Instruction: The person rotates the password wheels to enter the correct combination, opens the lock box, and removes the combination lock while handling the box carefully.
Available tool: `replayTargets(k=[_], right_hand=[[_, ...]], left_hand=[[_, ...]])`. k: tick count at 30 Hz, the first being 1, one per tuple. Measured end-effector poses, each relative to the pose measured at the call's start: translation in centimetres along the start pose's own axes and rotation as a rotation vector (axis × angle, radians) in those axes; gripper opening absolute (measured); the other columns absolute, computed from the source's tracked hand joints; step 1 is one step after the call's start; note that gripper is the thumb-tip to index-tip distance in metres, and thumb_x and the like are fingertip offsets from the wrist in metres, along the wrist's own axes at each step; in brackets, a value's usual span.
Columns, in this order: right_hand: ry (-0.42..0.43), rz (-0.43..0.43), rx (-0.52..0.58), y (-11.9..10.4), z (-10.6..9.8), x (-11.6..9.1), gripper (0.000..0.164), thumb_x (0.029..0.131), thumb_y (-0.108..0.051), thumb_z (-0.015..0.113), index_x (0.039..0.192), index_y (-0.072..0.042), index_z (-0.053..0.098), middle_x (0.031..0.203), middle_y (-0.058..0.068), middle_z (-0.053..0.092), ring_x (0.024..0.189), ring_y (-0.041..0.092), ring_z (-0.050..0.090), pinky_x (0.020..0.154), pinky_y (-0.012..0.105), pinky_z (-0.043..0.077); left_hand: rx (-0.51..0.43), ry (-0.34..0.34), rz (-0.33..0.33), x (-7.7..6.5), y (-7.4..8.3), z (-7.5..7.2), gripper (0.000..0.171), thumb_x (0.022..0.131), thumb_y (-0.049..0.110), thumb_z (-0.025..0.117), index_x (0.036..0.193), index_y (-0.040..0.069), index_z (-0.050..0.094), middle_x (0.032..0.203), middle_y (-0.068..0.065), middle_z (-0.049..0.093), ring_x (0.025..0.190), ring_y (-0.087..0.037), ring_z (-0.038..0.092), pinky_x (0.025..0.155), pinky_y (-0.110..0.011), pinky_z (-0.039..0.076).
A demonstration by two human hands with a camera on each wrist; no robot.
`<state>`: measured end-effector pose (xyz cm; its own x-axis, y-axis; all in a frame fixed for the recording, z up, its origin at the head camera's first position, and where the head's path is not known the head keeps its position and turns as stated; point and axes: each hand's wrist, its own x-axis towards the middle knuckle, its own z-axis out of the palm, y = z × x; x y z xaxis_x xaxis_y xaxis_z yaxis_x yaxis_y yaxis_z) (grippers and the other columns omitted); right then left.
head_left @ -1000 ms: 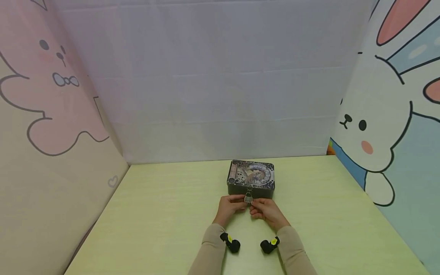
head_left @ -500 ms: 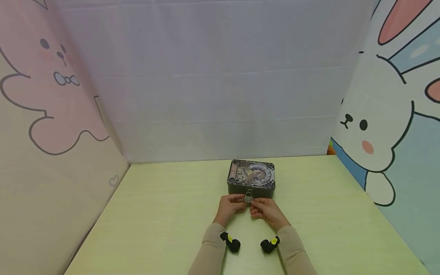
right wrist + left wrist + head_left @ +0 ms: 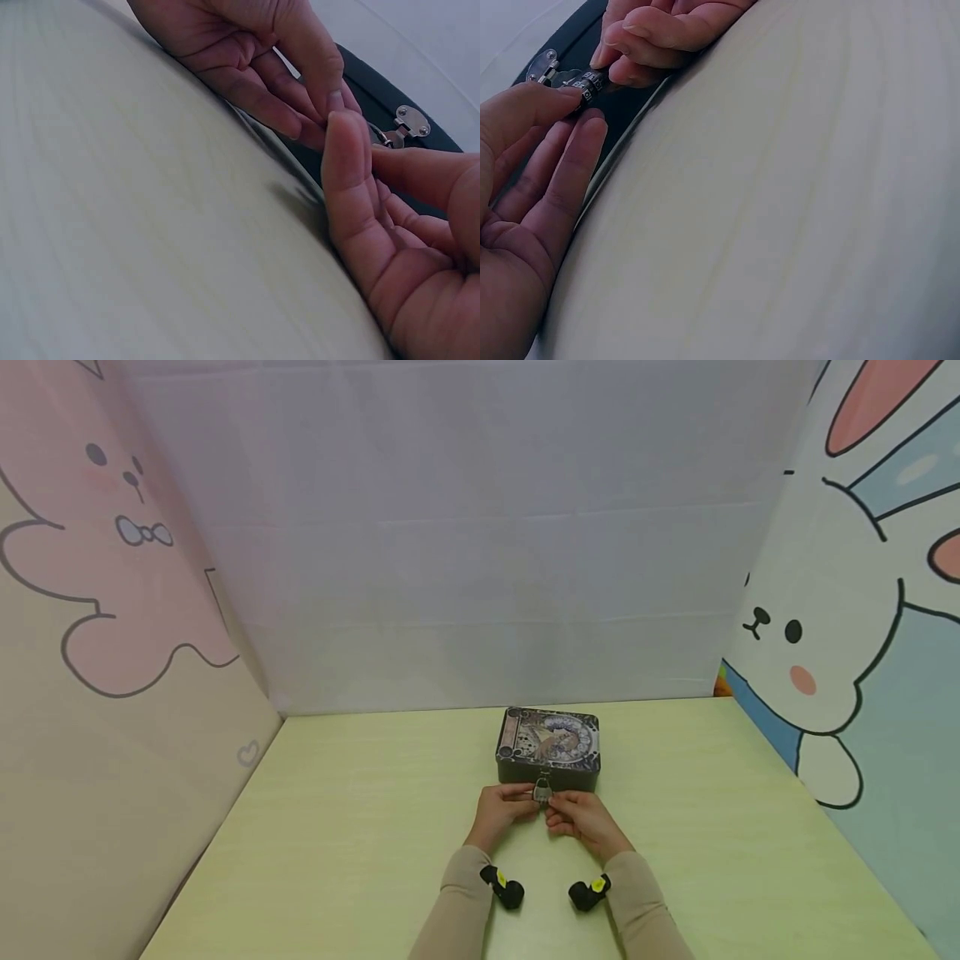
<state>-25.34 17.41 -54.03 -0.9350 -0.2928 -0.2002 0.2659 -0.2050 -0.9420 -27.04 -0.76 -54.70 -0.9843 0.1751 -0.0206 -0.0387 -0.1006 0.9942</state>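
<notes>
A small dark tin box (image 3: 553, 742) with an ornate printed lid sits on the table, lid down. From the metal clasp (image 3: 412, 121) on its front hangs a small combination padlock (image 3: 542, 791). Number dials (image 3: 590, 85) show on the padlock in the left wrist view. My left hand (image 3: 501, 814) pinches the padlock from the left, thumb on top and fingers beneath. From the other side my right hand (image 3: 588, 821) pinches it between thumb and forefinger, the other fingers curled. Fingers hide most of the padlock in the right wrist view.
The pale yellow-green table (image 3: 360, 827) extends around the box and both arms. Behind it hangs a white cloth backdrop (image 3: 480, 568). Side panels with cartoon animals, a pink one (image 3: 142, 593) and a white rabbit (image 3: 825, 635), flank the table.
</notes>
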Motion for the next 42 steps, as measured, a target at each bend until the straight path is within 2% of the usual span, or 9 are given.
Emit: replayTargets(k=[16, 24, 28, 35, 42], right_hand=[[-0.003, -0.002, 0.0, -0.1, 0.0, 0.0, 0.014, 0.103, -0.003, 0.051, 0.103, 0.009, 0.059, 0.082, 0.006, 0.063, 0.067, 0.009, 0.064, 0.062, 0.022, 0.059], [-0.009, -0.003, 0.004, 0.1, -0.2, 0.1, 0.014, 0.103, -0.003, 0.05, 0.103, 0.008, 0.059, 0.083, 0.006, 0.063, 0.068, 0.009, 0.064, 0.062, 0.023, 0.059], [-0.013, -0.009, 0.001, 0.0, -0.2, 0.1, 0.015, 0.103, -0.004, 0.051, 0.103, 0.009, 0.059, 0.083, 0.006, 0.063, 0.067, 0.009, 0.064, 0.062, 0.023, 0.059], [-0.002, -0.003, 0.008, 0.1, -0.2, 0.1, 0.015, 0.103, -0.003, 0.05, 0.104, 0.009, 0.059, 0.082, 0.005, 0.064, 0.067, 0.009, 0.065, 0.062, 0.023, 0.059], [0.004, 0.005, 0.007, 0.0, 0.0, 0.0, 0.016, 0.103, -0.003, 0.05, 0.104, 0.01, 0.059, 0.082, 0.006, 0.064, 0.067, 0.01, 0.065, 0.061, 0.022, 0.059]], left_hand=[[0.029, 0.003, 0.018, 0.1, 0.0, 0.0, 0.029, 0.083, -0.011, 0.073, 0.112, -0.013, 0.069, 0.09, -0.021, 0.073, 0.07, -0.015, 0.071, 0.067, -0.03, 0.062], [0.011, -0.004, 0.043, -1.2, 1.9, 0.3, 0.028, 0.083, -0.011, 0.073, 0.11, -0.016, 0.068, 0.088, -0.022, 0.073, 0.07, -0.019, 0.071, 0.068, -0.033, 0.062], [0.007, -0.007, 0.052, -1.5, 2.4, 0.4, 0.028, 0.083, -0.011, 0.072, 0.11, -0.016, 0.068, 0.088, -0.021, 0.073, 0.071, -0.02, 0.072, 0.068, -0.034, 0.063], [0.022, 0.013, 0.015, 0.0, 0.1, 0.1, 0.028, 0.084, -0.009, 0.073, 0.112, -0.013, 0.07, 0.089, -0.02, 0.073, 0.071, -0.019, 0.072, 0.068, -0.033, 0.063], [0.013, 0.005, 0.009, -0.3, 0.2, 0.1, 0.03, 0.083, -0.009, 0.074, 0.113, -0.012, 0.069, 0.094, -0.022, 0.073, 0.074, -0.021, 0.072, 0.068, -0.033, 0.063]])
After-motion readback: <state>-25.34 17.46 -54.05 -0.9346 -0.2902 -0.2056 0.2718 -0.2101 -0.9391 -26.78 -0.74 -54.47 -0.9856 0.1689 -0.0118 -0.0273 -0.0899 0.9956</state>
